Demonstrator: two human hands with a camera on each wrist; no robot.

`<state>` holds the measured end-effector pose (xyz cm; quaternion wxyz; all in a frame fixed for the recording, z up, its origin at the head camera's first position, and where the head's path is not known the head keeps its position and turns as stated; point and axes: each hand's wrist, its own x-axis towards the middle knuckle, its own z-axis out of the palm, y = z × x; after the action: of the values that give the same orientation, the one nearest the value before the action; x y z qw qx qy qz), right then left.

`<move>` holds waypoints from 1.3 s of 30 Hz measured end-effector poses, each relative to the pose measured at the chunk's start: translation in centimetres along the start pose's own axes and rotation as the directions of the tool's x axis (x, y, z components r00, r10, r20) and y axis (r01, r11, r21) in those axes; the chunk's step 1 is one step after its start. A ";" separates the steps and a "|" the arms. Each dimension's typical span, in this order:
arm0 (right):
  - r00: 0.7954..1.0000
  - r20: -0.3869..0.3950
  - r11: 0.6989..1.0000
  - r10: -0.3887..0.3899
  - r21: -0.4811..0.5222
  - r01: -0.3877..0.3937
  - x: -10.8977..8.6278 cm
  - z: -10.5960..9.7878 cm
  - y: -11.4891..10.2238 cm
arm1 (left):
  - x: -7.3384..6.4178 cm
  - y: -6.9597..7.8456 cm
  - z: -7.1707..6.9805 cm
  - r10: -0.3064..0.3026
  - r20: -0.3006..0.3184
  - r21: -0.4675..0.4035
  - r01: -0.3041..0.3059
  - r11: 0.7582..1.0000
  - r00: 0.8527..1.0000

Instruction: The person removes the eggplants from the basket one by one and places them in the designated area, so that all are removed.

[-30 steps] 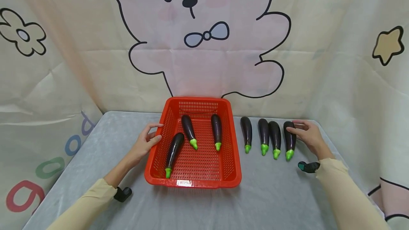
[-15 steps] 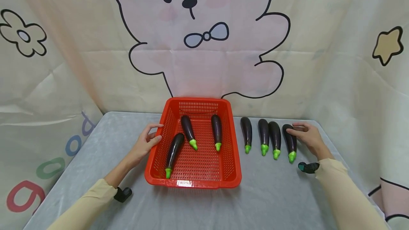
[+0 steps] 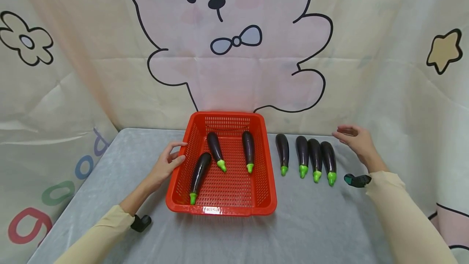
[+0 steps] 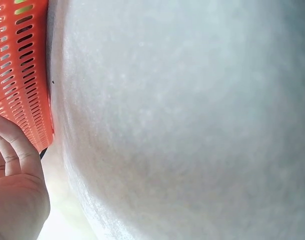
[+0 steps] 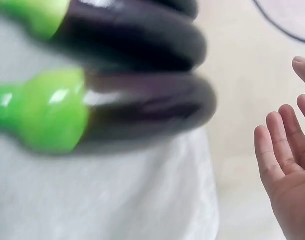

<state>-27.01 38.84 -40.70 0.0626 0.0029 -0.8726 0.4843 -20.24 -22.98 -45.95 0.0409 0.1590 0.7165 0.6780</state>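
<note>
My left hand rests at the left rim of a red plastic basket, fingers lightly bent. In the left wrist view those fingers lie against the slotted outer wall. Inside the basket are three eggplants: one near the front left, one behind it, one at the right. Right of the basket, several dark eggplants with green caps lie in a row. My right hand is raised behind and right of the endmost eggplant, holding nothing. The right wrist view shows its spread fingers apart from that eggplant.
The row also has an eggplant nearest the basket and two close together, one left of the other. A grey cloth covers the table. A printed curtain hangs behind its back edge.
My right hand has let go of the endmost eggplant and lifted back and right. That eggplant has shifted left, closer to its neighbour. My left hand and the basket have stayed put.
</note>
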 end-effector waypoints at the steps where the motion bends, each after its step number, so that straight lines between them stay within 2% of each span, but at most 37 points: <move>1: 1.000 -0.008 1.000 -0.004 -0.005 0.004 0.1 0.0 -0.4 | 0.0 0.0 0.0 0.001 0.000 0.001 -0.001 1.000 1.000; 7: 0.999 -0.023 0.999 -0.034 0.010 0.034 0.8 0.9 -2.7 | 0.1 -0.3 -0.1 0.015 0.005 -0.006 -0.015 1.000 1.000; 12: 0.997 -0.005 0.992 -0.081 0.100 0.081 1.3 2.3 -4.3 | 0.2 -0.3 -0.2 0.028 0.007 -0.007 -0.028 1.000 1.000; 16: 0.996 0.006 0.978 -0.088 0.192 0.085 1.7 3.7 -5.6 | 0.2 -0.2 -0.2 0.028 0.009 -0.005 -0.028 1.000 1.000; 19: 0.996 0.017 0.959 -0.090 0.272 0.082 1.8 5.1 -7.0 | 0.1 -0.1 -0.3 0.024 -0.002 0.002 -0.024 1.000 1.000; 23: 0.991 0.053 0.932 -0.124 0.349 0.098 1.5 7.2 -9.9 | 0.0 0.0 -0.3 0.026 -0.012 0.011 -0.026 1.000 1.000; 26: 0.985 0.093 0.927 -0.146 0.361 0.103 1.2 8.6 -11.9 | 0.0 -0.1 -0.2 0.028 -0.003 0.003 -0.028 1.000 1.000; 31: 0.978 0.133 0.922 -0.163 0.373 0.103 2.2 11.2 -12.7 | 0.1 -0.1 -0.1 0.032 0.004 -0.009 -0.032 0.999 0.999; 39: 0.963 0.145 0.900 -0.226 0.410 0.149 3.4 15.5 -14.6 | 0.0 0.1 0.0 0.027 0.002 -0.008 -0.027 1.000 1.000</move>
<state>-31.03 18.20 -36.13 0.0241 0.1459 -0.7544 0.6395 -20.21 -22.97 -45.87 0.0332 0.1693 0.7116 0.6811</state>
